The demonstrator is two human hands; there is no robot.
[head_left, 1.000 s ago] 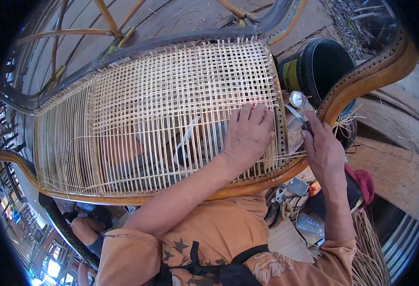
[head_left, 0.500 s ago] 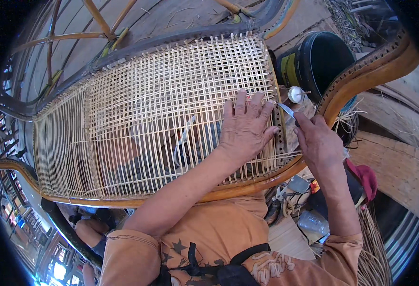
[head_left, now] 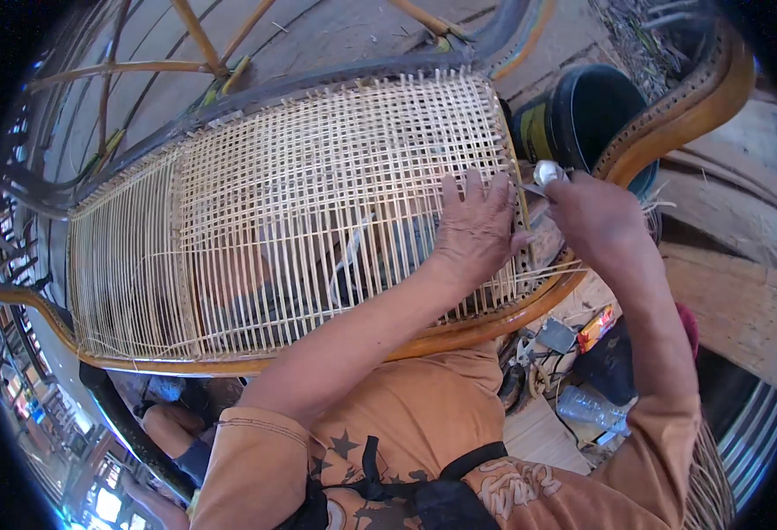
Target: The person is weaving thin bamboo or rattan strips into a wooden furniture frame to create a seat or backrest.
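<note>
Head camera looks steeply down, close over the woven cane panel (head_left: 300, 212).

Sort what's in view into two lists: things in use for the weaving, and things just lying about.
In use:
- woven cane panel
- curved wooden frame
- left hand, flat on the weave
- right hand, gripping a small metal tool

Lying about:
- black bucket
- clear plastic bottle
- small orange packet

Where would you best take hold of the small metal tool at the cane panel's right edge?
By its rounded white knob end, coming from the right, outside the frame. The right hand already covers the shaft there, and the tip points left into the woven cane panel, where the left hand lies flat.
</note>
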